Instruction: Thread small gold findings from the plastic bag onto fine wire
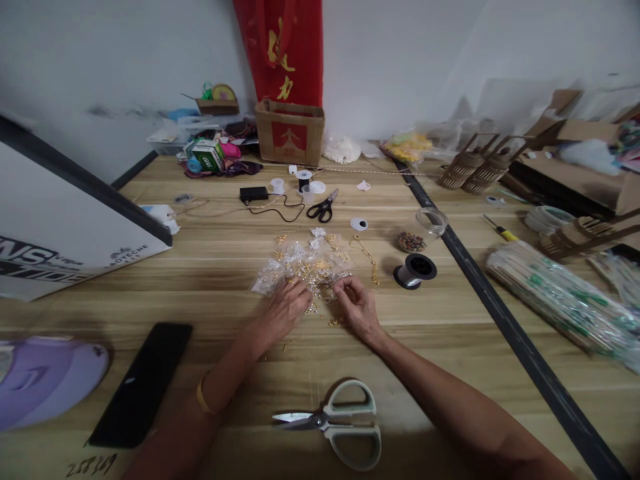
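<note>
A pile of small gold and silver jewellery findings (320,270), with clear plastic bags (270,275) among them, lies in the middle of the table. At the pile's near left edge is my left hand (287,307), its fingers curled down into the bits; what they hold is hidden. My right hand (359,308) is at the near right edge, thumb and fingertips pinched together. Anything between them is too small to name. Just beyond it lies a gold chain (371,259). White-handled scissors (333,421) rest between my forearms, blades pointing left.
Right of the pile stand a wire spool (415,271) and a jar of beads (413,240). Black scissors (323,208) lie behind it. A phone (143,383) and a purple cap (55,380) are at left. Bagged sticks (555,293) and a dark strip (505,317) run along the right.
</note>
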`<state>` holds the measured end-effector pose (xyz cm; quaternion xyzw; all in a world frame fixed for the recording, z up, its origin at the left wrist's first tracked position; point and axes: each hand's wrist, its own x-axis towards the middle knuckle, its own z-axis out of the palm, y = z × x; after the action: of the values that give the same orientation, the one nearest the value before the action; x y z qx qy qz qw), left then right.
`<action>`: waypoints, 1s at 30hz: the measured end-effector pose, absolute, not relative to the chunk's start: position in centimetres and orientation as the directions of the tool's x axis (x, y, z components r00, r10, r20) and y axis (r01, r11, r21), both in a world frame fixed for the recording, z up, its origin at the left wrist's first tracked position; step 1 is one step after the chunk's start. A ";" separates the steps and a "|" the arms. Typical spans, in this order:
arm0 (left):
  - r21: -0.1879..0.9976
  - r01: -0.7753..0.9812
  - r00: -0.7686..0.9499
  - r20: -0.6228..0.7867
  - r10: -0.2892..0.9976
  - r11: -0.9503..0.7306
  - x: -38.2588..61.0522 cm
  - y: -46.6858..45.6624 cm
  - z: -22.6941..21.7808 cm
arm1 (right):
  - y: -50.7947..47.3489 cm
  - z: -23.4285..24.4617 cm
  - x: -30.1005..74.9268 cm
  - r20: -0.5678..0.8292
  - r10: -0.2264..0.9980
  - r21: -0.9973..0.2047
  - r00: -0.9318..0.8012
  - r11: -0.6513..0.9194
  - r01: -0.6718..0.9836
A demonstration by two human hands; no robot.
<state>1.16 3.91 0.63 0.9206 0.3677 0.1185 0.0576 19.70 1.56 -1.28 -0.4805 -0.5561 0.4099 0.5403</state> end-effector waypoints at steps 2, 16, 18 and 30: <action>0.180 0.674 0.692 0.185 0.698 -0.716 1.0 4.0 0.3 | 1.5 -1.2 19.7 0.213 0.976 -0.973 0.045 0.208 0.103; 0.256 0.682 0.640 0.244 0.728 -0.685 0.3 4.5 0.0 | 1.7 -1.7 19.7 0.204 0.978 -0.976 0.041 0.200 0.089; 0.270 0.676 0.638 0.250 0.728 -0.685 0.2 4.5 -0.1 | 1.6 -1.7 19.7 0.200 0.979 -0.977 0.038 0.197 0.078; 0.428 0.628 0.565 0.323 0.759 -0.650 0.2 4.5 0.0 | 1.6 -1.6 19.7 0.214 0.977 -0.975 0.019 0.213 0.057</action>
<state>0.23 4.53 0.00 0.8745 0.3967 0.2453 0.1331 19.67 1.63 -1.62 -0.4629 -0.5581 0.4233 0.5432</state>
